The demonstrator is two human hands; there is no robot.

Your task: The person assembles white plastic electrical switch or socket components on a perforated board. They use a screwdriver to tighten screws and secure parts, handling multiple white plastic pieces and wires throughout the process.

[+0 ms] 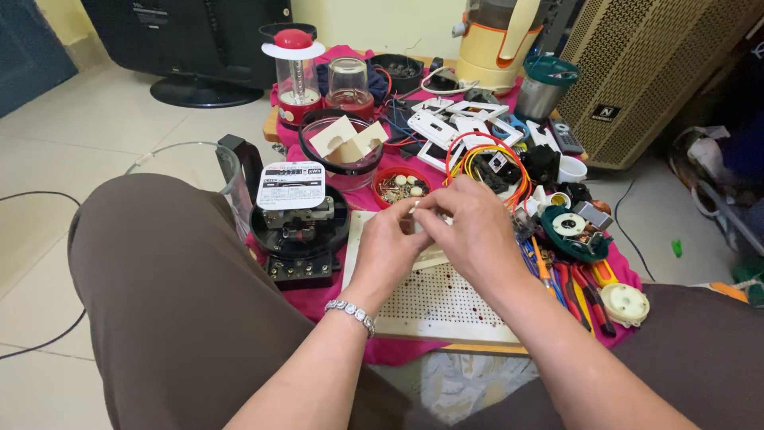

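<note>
Both hands meet over perforated white board (434, 299) on counter. Left hand (387, 243) and right hand (477, 231) pinch small pale part (415, 209), narrow grip. Risk: part slips, lost among clutter near red dish (400, 188).

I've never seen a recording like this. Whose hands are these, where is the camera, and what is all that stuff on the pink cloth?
There is no machine here: a seated person wears a camera on the head, so you look down over their knees. The left hand, with a bracelet, and the right hand meet over a white perforated board, pinching something small and pale between the fingertips; what it is cannot be told. On the pink cloth lie a black electric meter, a red dish of small parts, coiled orange and yellow wires, white switch plates and pliers with coloured handles.
</note>
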